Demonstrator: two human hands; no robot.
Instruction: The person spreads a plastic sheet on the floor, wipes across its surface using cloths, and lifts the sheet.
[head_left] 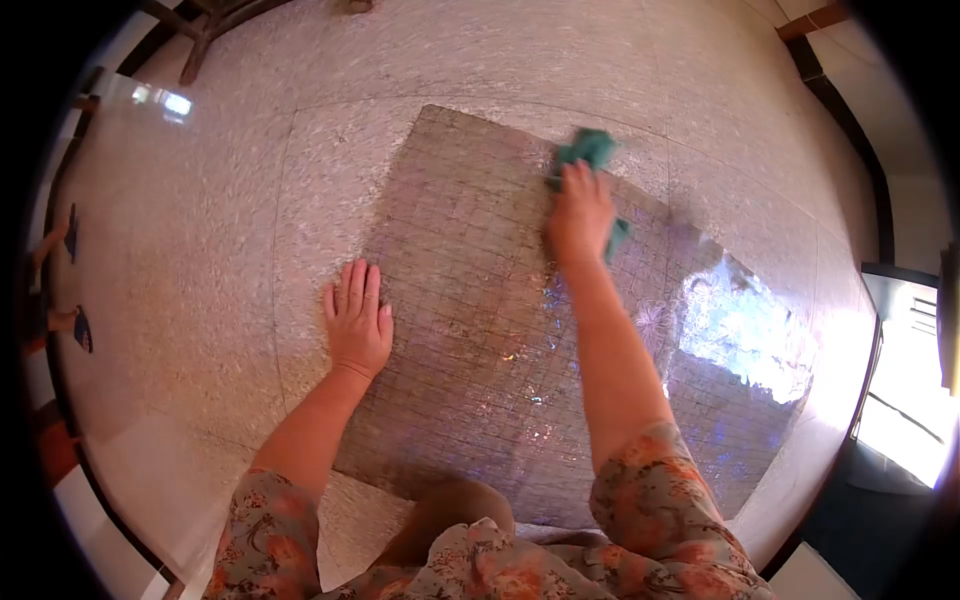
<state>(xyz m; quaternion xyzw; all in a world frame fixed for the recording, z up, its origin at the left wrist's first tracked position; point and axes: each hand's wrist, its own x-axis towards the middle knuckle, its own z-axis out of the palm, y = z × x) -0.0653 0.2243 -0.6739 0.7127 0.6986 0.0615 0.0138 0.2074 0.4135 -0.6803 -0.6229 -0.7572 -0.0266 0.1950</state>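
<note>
A shiny, see-through patterned sheet [450, 230] with a grid of lines lies flat on the speckled floor [220, 200]. My right hand [582, 215] presses a green cloth [592, 148] against the sheet near its far edge; the hand is a little blurred, and part of the cloth sticks out beside the wrist. My left hand [358, 318] lies flat at the sheet's left edge, fingers stretched out, holding nothing.
Wooden furniture legs [195, 55] stand at the top left. Another person's feet in dark sandals [82, 328] show at the left edge. Bright light glares off the sheet's right side, near a bright opening [910, 370].
</note>
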